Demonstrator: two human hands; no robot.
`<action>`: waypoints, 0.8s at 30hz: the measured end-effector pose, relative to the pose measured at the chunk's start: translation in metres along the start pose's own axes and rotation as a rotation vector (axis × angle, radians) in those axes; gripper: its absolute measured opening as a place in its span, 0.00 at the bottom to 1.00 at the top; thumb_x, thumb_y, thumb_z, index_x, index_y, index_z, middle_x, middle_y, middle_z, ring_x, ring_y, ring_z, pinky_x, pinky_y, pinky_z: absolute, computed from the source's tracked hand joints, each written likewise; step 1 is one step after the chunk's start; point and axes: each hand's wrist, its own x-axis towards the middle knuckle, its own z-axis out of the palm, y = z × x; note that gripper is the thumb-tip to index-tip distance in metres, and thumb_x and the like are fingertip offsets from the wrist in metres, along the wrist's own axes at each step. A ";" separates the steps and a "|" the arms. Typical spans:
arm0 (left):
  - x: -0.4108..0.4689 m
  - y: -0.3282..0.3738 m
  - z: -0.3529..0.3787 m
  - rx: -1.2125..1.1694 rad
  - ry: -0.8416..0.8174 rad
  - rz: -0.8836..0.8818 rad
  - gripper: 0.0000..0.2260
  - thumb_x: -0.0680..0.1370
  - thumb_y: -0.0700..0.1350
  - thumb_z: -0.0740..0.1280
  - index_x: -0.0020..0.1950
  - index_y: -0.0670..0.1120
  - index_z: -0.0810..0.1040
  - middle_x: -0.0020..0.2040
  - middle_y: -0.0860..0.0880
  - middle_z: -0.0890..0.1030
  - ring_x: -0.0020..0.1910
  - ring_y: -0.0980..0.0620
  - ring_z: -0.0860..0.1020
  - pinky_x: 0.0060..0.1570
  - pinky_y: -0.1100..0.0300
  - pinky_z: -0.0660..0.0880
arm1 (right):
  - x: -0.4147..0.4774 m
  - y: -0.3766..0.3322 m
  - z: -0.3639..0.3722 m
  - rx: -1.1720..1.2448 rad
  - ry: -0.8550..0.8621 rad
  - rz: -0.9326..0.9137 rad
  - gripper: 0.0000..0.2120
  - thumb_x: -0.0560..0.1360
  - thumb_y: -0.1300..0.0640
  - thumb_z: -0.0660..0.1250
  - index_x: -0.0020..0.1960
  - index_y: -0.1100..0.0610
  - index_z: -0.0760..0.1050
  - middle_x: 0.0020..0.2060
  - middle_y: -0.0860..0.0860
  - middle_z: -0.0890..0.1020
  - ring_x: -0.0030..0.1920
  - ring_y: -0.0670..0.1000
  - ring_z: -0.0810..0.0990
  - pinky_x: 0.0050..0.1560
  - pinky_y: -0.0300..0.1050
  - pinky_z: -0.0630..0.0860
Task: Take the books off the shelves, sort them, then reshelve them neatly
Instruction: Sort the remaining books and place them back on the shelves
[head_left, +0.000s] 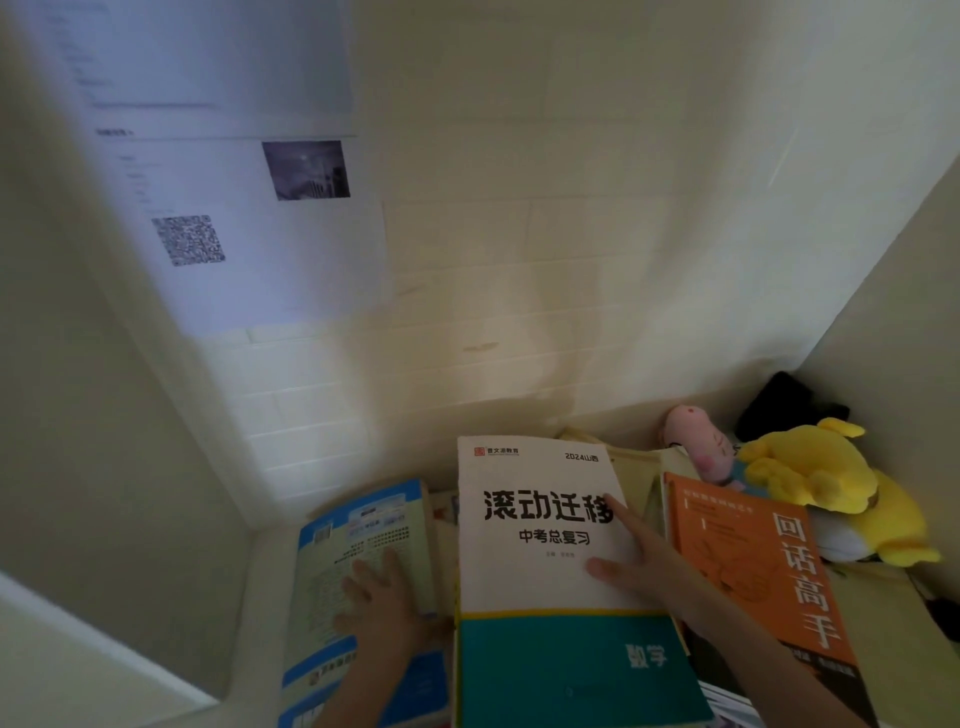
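Three books lie flat side by side low in the head view. A blue-edged book (358, 525) is on the left, with my left hand (382, 605) resting on its cover, fingers straight. In the middle is a large white and teal book (540, 571) with bold black characters. My right hand (631, 558) lies on its right part, forefinger stretched toward the title and thumb spread. An orange book (753, 566) lies to the right, partly under my right forearm.
A yellow plush toy (826, 478) and a pink plush toy (698, 441) sit in the back right corner beside a dark object (784, 402). Printed sheets with a QR code (189, 240) hang on the tiled wall at left. A cream side panel rises on the right.
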 end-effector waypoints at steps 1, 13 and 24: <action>0.000 0.004 0.001 0.013 0.004 -0.017 0.53 0.70 0.65 0.68 0.75 0.46 0.33 0.75 0.36 0.35 0.74 0.33 0.40 0.70 0.33 0.52 | -0.001 0.001 0.000 0.011 -0.001 0.002 0.42 0.72 0.52 0.73 0.77 0.44 0.51 0.77 0.44 0.49 0.76 0.52 0.54 0.73 0.48 0.56; 0.012 0.011 -0.003 0.070 -0.029 -0.079 0.50 0.71 0.59 0.70 0.76 0.44 0.36 0.75 0.35 0.40 0.74 0.32 0.43 0.68 0.31 0.53 | -0.002 0.001 0.001 0.036 0.006 -0.018 0.42 0.72 0.53 0.73 0.77 0.45 0.52 0.77 0.45 0.51 0.75 0.52 0.56 0.71 0.48 0.58; -0.012 -0.031 -0.091 -0.487 0.045 0.179 0.03 0.79 0.38 0.62 0.52 0.42 0.75 0.46 0.47 0.78 0.41 0.53 0.75 0.42 0.67 0.74 | -0.003 0.002 0.002 0.108 0.004 -0.057 0.40 0.72 0.54 0.73 0.77 0.46 0.54 0.76 0.45 0.53 0.74 0.52 0.57 0.70 0.45 0.59</action>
